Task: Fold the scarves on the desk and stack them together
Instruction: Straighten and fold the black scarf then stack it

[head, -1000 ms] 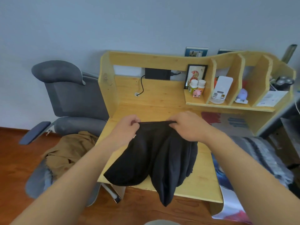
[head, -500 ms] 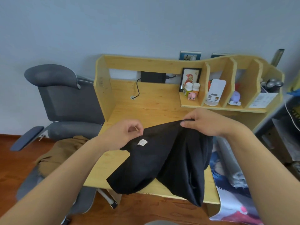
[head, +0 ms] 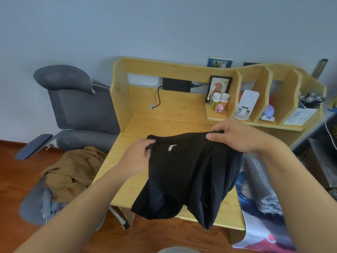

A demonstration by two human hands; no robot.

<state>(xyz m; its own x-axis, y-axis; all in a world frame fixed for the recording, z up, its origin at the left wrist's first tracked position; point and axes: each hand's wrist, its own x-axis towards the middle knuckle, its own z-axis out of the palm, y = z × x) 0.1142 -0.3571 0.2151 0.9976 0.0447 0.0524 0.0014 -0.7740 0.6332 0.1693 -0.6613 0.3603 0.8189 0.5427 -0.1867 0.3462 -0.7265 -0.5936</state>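
A: Black soft fabric scarf (head: 184,172) is held up by its top hem above the middle of the pale wooden desk (head: 145,128). Hem is pinched at one end by the left hand (head: 138,157), fingers curled round it; the other end is gripped by the right hand (head: 235,136).

B: Risk noted?

A: Lower folds are bunched and draped past the desk's front edge. If the cloth is laid down as it hangs, creases are likely to be trapped, or the weight may drag it off the front edge to the floor. A loose pinch on the left could also be lost.

B: Surroundings?

A: A brown crumpled cloth (head: 73,172) lies on the grey office chair (head: 76,106), off the desk's left edge. A printed poster sheet (head: 259,203) hangs at the right edge. Small bottles (head: 219,100) and a pink figurine (head: 219,108) sit on the back shelf, well apart from the scarf. Nothing is seen blocking the desk centre.
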